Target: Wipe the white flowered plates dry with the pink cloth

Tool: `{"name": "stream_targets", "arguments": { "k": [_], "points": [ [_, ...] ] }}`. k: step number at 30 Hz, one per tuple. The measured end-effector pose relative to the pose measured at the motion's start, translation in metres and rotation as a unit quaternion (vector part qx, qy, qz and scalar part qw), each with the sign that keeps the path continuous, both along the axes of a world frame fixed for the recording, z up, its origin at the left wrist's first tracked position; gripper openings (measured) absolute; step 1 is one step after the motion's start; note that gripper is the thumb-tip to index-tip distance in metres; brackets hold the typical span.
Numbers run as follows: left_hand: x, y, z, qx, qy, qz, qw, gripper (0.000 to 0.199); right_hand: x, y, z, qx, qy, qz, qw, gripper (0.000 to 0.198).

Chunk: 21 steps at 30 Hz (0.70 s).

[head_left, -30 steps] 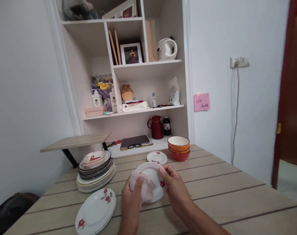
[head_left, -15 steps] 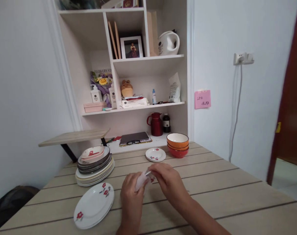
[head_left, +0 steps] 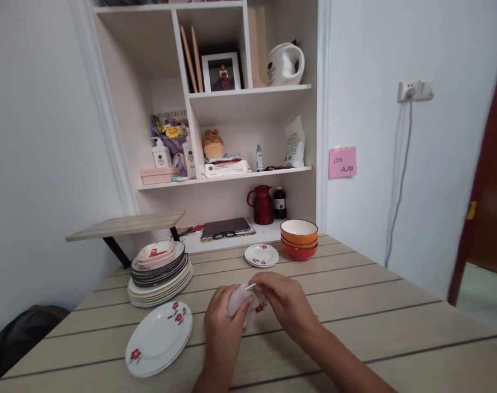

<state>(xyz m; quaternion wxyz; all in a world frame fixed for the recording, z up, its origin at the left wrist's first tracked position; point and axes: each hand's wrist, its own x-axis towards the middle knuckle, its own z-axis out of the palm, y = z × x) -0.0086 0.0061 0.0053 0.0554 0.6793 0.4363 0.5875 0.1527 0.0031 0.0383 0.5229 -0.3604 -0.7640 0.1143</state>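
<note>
Flowered plate (head_left: 259,309) (mostly hidden): left hand (head_left: 222,316) grips it through cloth (head_left: 237,299), right hand (head_left: 287,301) pinches it; 3 bowls (head_left: 300,240) beyond.

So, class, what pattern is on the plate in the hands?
The plate is white with red floral decoration, partly hidden, seen in the head view.

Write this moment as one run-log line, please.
right hand: holds white red-flowered plate, tilted; left hand: holds pale pink cloth against it; beyond: stacked round orange and red bowls
</note>
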Motion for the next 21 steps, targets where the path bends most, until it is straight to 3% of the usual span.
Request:
{"name": "stream_targets", "arguments": {
  "k": [12, 21],
  "points": [
    [-0.001, 0.006, 0.004, -0.139, -0.134, -0.050, 0.980, 0.025, 0.004, 0.015, -0.012, -0.164, 0.162, 0.039, 0.972, 0.021],
    [-0.002, 0.007, 0.007, -0.169, -0.242, -0.065, 0.953, 0.033, 0.001, 0.022, -0.020, -0.240, 0.330, 0.083, 0.909, 0.027]
  ]
}}
